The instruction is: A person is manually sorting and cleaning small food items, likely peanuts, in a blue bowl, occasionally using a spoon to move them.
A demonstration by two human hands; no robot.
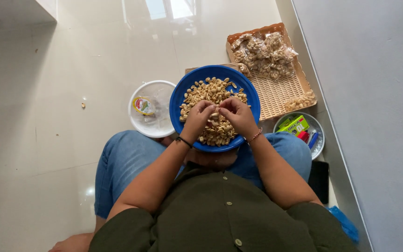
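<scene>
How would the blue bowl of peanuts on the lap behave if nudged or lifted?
The blue bowl rests on the knees, not the floor, so it probably tips easily. The loose peanuts would likely slide and spill. Both hands, left hand and right hand, work in it, not steadying.

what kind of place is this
Probably a home floor used for small-scale snack packing: glossy white tiled floor, round blue plastic bowl of peanuts on the lap, woven rectangular tray holding clear packets of nuts.

clear peanut bags [264, 53] in wicker tray [281, 95]; green box [294, 125] in small bowl [319, 140]; round yellow-red label [143, 106] in white container [152, 122].
</scene>
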